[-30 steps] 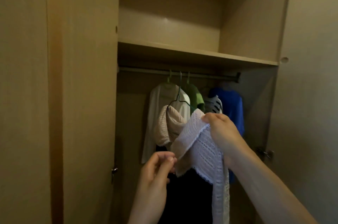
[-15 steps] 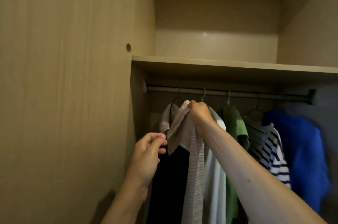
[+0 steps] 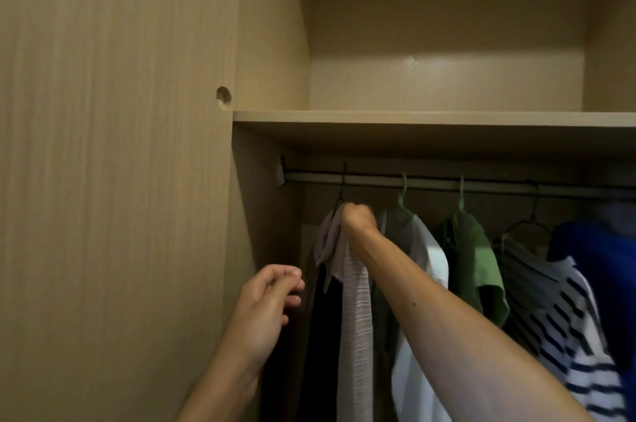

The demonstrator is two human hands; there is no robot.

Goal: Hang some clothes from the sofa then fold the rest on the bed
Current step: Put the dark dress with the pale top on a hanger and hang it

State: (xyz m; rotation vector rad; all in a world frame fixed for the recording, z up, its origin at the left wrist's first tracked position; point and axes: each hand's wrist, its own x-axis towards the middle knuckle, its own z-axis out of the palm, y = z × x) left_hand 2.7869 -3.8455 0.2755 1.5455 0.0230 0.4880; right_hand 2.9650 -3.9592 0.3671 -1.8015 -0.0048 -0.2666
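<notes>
A home bedroom wardrobe: wooden shelf [image 3: 413, 118] over a rail [image 3: 447, 180] hung with shirts on hangers.

The right hand [image 3: 358, 217] is wrapped over the top of the pale ribbed knit garment [image 3: 354, 301], hiding the black wire hanger [image 3: 341, 194] below its hook. The bright blue garment [image 3: 605, 260] and grey metal rail [image 3: 481, 184] run off the right edge; the navy-and-white striped top [image 3: 564, 311] is blurred; the knit's hem is cut off below

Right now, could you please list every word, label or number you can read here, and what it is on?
None. No print, label or tag can be read on the pale knitted garment in the right hand, the green top, the striped top or the wardrobe shelf.
</notes>
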